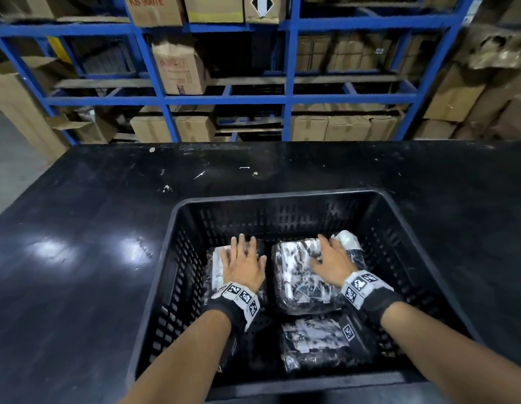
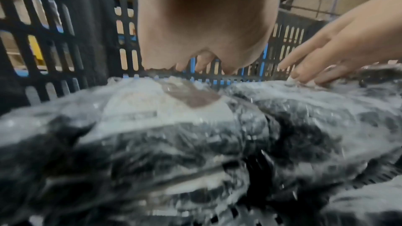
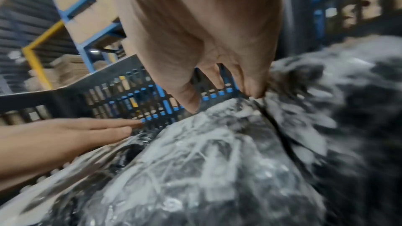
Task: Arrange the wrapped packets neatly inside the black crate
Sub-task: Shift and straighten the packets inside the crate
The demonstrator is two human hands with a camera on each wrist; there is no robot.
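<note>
A black slotted crate (image 1: 282,196) sits on the black table and holds several plastic-wrapped packets. My left hand (image 1: 243,262) lies flat, fingers spread, on the left packet (image 1: 217,269). My right hand (image 1: 330,262) presses with straight fingers on the larger middle packet (image 1: 300,278). Another packet (image 1: 348,242) is wedged at the far right behind my right fingers, and one more packet (image 1: 314,342) lies nearer me. In the left wrist view my left hand (image 2: 202,68) rests on the left packet (image 2: 152,109). In the right wrist view my right hand (image 3: 219,92) touches the middle packet (image 3: 206,152).
The black table (image 1: 78,228) stretches bare to the left and behind the crate, with small white scraps (image 1: 201,174) near its far edge. Blue shelving (image 1: 287,97) with cardboard boxes (image 1: 177,65) stands behind the table. The crate's walls (image 2: 43,23) close in around both hands.
</note>
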